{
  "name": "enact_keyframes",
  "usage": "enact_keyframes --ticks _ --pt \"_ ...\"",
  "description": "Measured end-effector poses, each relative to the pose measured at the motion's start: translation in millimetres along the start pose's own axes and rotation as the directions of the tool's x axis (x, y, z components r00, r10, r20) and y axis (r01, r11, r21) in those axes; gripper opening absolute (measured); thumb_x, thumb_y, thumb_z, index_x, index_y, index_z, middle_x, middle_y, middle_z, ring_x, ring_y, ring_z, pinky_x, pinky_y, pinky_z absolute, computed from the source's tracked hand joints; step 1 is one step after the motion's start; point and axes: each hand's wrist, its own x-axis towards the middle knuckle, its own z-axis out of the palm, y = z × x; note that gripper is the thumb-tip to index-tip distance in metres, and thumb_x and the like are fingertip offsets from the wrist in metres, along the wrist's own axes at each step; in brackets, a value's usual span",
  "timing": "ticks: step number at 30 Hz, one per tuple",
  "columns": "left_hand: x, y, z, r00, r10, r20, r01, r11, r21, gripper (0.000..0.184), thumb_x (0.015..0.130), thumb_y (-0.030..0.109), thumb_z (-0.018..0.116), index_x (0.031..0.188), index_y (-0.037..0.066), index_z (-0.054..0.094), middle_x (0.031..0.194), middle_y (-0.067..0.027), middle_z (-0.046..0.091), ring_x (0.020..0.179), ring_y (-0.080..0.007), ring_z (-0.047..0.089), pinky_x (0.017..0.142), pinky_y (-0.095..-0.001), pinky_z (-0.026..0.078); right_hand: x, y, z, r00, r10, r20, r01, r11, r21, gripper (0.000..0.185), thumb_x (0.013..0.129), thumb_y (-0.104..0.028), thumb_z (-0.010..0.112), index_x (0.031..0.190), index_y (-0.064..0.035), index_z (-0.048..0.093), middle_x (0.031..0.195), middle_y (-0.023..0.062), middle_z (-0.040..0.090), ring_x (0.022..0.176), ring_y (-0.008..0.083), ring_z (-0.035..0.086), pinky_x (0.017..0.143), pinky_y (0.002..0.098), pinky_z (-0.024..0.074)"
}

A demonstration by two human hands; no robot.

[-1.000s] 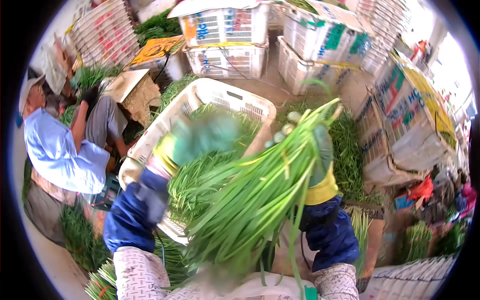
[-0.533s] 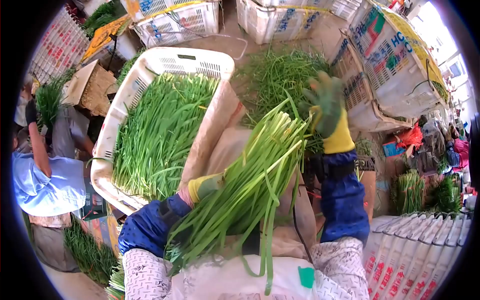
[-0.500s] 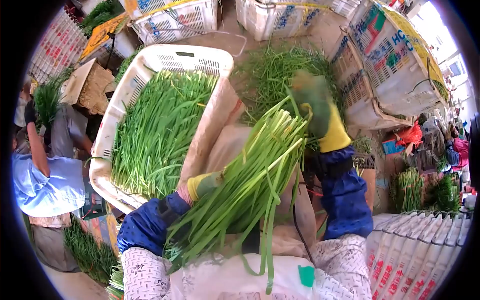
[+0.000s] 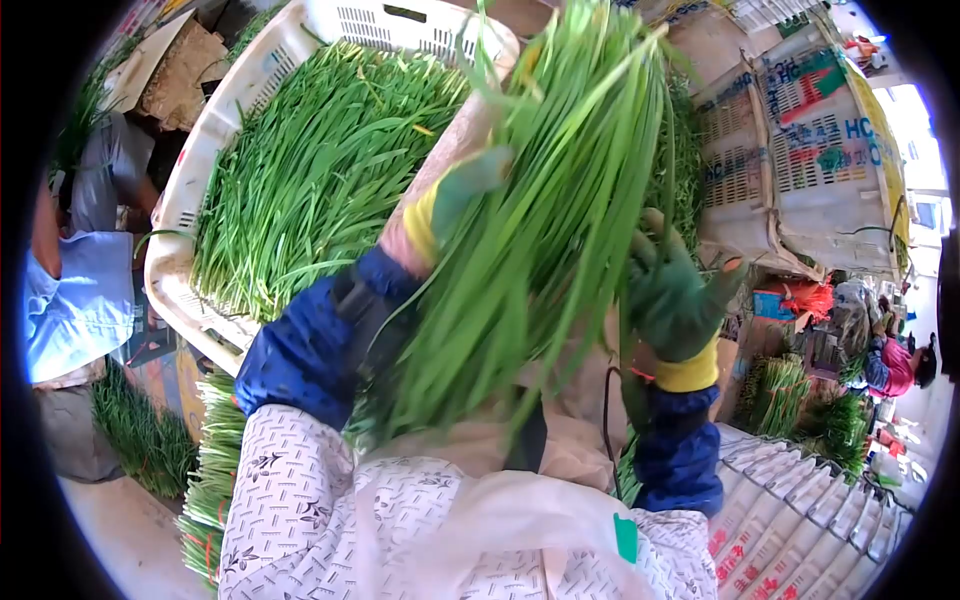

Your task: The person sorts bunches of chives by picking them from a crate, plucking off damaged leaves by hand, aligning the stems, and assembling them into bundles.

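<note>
A large bunch of long green garlic chives (image 4: 560,210) spreads across the middle of the view, its leaves drooping toward my apron. My left hand (image 4: 462,200), in a green-palmed glove with a yellow cuff, grips the bunch from the left; its fingertips are partly hidden behind the leaves. On the right side of the bunch, my right hand (image 4: 685,295) has its gloved fingers spread apart, with bare fingertips showing. It is close beside the leaves, and I cannot tell whether it touches them. Left of the bunch stands a white plastic crate (image 4: 185,215) filled with more chives.
White crates (image 4: 815,150) stand at the right, above a stack of white panels (image 4: 800,490) with red lettering. Tied bunches (image 4: 775,390) sit at the right. A person in a light blue top (image 4: 85,300) is at the left, near more chives (image 4: 145,430).
The bunch has risen and tilted more upright in my left hand. My right hand has come down from its upper end to its right side, fingers now spread. My view has shifted.
</note>
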Motion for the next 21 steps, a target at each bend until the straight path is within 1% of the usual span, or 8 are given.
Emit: enact_keyframes --ticks 3,6,8,11,12,14,17,21 --pt "51.9 5.2 13.2 0.993 0.102 0.052 -0.107 0.988 0.111 0.044 0.089 0.022 0.055 0.126 -0.001 0.048 0.118 -0.0103 0.058 0.100 -0.0199 0.059 0.088 -0.0321 0.049 1.2 9.9 26.5 0.996 0.033 0.083 -0.062 0.923 0.379 0.080 0.084 -0.061 0.050 0.139 -0.0076 0.030 0.128 0.0177 0.049 0.118 0.0311 0.047 0.099 0.0477 0.0377" --pt "68.4 8.0 39.7 0.994 0.113 -0.012 -0.107 0.970 0.220 0.028 0.085 0.017 0.060 0.106 -0.001 0.062 0.094 -0.0100 0.066 0.084 -0.0164 0.064 0.076 -0.0281 0.052 3.7 74.6 -66.9 0.957 -0.009 -0.289 -0.006 0.999 -0.053 0.059 0.082 -0.024 0.061 0.133 -0.0064 0.037 0.115 0.0119 0.056 0.103 0.0238 0.055 0.087 0.0367 0.0453" --pt "76.5 1.7 43.3 0.925 0.379 0.012 -0.346 0.832 0.434 0.031 0.084 0.017 0.061 0.109 -0.001 0.061 0.095 -0.0081 0.066 0.085 -0.0153 0.063 0.077 -0.0268 0.051 5.9 82.8 -31.8 0.928 -0.077 -0.363 -0.047 0.946 -0.322 0.053 0.077 -0.008 0.066 0.126 -0.0052 0.044 0.105 0.0088 0.060 0.092 0.0193 0.059 0.077 0.0313 0.0486" --pt "124.0 -27.6 -17.8 0.879 0.468 0.094 -0.453 0.754 0.476 0.030 0.085 0.016 0.061 0.110 -0.001 0.061 0.098 -0.0080 0.065 0.090 -0.0153 0.061 0.079 -0.0271 0.050 15.1 44.2 59.6 0.974 0.022 -0.226 -0.140 0.844 -0.518 0.029 0.080 -0.009 0.064 0.107 0.0023 0.059 0.100 0.0112 0.063 0.091 0.0175 0.060 0.082 0.0287 0.0470" --pt "100.0 -18.6 7.7 0.887 0.433 0.161 -0.461 0.855 0.236 0.026 0.089 0.013 0.056 0.110 -0.001 0.061 0.104 -0.0096 0.063 0.095 -0.0177 0.061 0.085 -0.0290 0.049 19.9 42.3 59.7 0.993 -0.078 -0.086 0.005 0.770 -0.638 0.028 0.079 -0.007 0.065 0.105 0.0021 0.060 0.090 0.0073 0.065 0.081 0.0146 0.061 0.075 0.0268 0.0477" --pt "112.3 -14.4 -5.8 0.891 0.396 0.222 -0.438 0.878 0.192 0.025 0.091 0.007 0.050 0.113 -0.001 0.060 0.114 -0.0121 0.061 0.105 -0.0203 0.058 0.093 -0.0321 0.046 21.7 36.5 57.6 0.971 -0.066 -0.230 -0.113 0.722 -0.682 0.023 0.074 -0.005 0.070 0.095 0.0002 0.064 0.092 0.0061 0.065 0.084 0.0136 0.060 0.075 0.0273 0.0475" --pt "127.8 -25.6 8.6 0.688 0.591 0.420 -0.724 0.525 0.447 0.025 0.091 0.005 0.049 0.113 -0.001 0.059 0.116 -0.0119 0.060 0.109 -0.0201 0.056 0.096 -0.0328 0.045 30.4 36.4 28.4 0.965 -0.219 -0.141 0.027 0.624 -0.781 0.021 0.071 -0.003 0.071 0.091 -0.0008 0.065 0.091 0.0053 0.065 0.082 0.0134 0.059 0.074 0.0274 0.0474" --pt "150.5 -37.1 50.4 0.744 0.439 0.503 -0.598 0.774 0.209 0.042 0.092 0.025 0.051 0.126 0.000 0.047 0.119 -0.0153 0.056 0.107 -0.0248 0.056 0.097 -0.0378 0.042 36.2 14.7 -0.5 0.912 -0.409 0.030 0.221 0.429 -0.876 0.025 0.070 -0.002 0.071 0.094 -0.0017 0.064 0.085 0.0055 0.064 0.079 0.0149 0.059 0.069 0.0282 0.0481"
